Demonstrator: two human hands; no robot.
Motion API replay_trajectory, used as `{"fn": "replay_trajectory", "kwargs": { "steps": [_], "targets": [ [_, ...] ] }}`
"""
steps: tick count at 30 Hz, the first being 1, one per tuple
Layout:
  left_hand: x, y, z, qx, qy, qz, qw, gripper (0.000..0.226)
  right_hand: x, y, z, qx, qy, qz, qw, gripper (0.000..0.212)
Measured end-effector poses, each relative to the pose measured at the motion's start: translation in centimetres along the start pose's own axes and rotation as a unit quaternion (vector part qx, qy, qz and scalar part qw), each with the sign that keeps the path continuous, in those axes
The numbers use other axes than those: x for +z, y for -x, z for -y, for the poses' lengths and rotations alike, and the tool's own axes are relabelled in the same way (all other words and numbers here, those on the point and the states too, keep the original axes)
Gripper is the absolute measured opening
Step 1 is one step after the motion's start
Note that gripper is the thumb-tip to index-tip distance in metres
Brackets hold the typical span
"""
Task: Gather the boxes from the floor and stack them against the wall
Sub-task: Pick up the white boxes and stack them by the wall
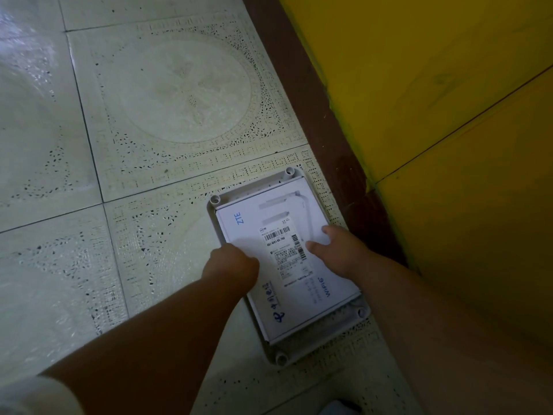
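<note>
A flat white box [269, 223] printed with "ZTE" and "WIFI6", with a barcode label on top, lies on a larger grey plastic box [279, 356] that has round lugs at its corners. Both sit on the tiled floor close to the brown skirting [326, 115] of the yellow wall [434, 85]. My left hand [230, 263] is curled over the white box's left edge, its fingers hidden. My right hand [338, 250] rests flat on the box's top near its right side, fingers spread.
Pale patterned floor tiles [179, 94] stretch to the left and ahead. The yellow wall runs diagonally along the right, with a dark seam line across it. A pale sleeve [36, 393] shows at the bottom left corner.
</note>
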State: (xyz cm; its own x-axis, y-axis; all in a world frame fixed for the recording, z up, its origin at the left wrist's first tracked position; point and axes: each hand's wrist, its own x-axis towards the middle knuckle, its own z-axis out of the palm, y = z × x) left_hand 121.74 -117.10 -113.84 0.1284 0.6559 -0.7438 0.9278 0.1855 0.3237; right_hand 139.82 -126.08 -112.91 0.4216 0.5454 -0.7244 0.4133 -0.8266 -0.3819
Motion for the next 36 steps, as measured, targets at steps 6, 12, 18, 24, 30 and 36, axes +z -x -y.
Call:
{"fn": "replay_trajectory", "kwargs": {
  "steps": [6, 12, 18, 24, 30, 36],
  "targets": [
    [1.0, 0.9, -0.7, 0.034, -0.025, -0.022, 0.999, 0.056, 0.2, 0.4, 0.1, -0.01, 0.054, 0.0, 0.998, 0.072],
    [2.1, 2.4, -0.9, 0.166, -0.232, -0.021, 0.958, 0.053, -0.5, 0.4, 0.3, -0.074, 0.172, -0.034, 0.982, 0.067],
    [1.3, 1.3, -1.5, 0.223, -0.282, 0.006, 0.933, 0.06, -0.1, 0.5, 1.1, -0.086, 0.256, 0.026, 0.962, 0.068],
    [-0.6, 1.3, -3.0, 0.256, -0.184, -0.055, 0.947, 0.052, -0.2, 1.7, 2.9, -0.148, 0.154, -0.08, 0.973, 0.04],
    [-5.6, 10.1, -6.8, 0.174, 0.173, -0.12, 0.962, 0.036, -2.9, 11.0, 4.6, -0.098, -0.007, -0.102, 0.99, 0.033],
    [-12.3, 22.9, -9.2, 0.228, 0.107, -0.071, 0.965, 0.028, -7.9, 23.0, 6.4, -0.055, -0.142, -0.17, 0.974, 0.029]
  ]
}}
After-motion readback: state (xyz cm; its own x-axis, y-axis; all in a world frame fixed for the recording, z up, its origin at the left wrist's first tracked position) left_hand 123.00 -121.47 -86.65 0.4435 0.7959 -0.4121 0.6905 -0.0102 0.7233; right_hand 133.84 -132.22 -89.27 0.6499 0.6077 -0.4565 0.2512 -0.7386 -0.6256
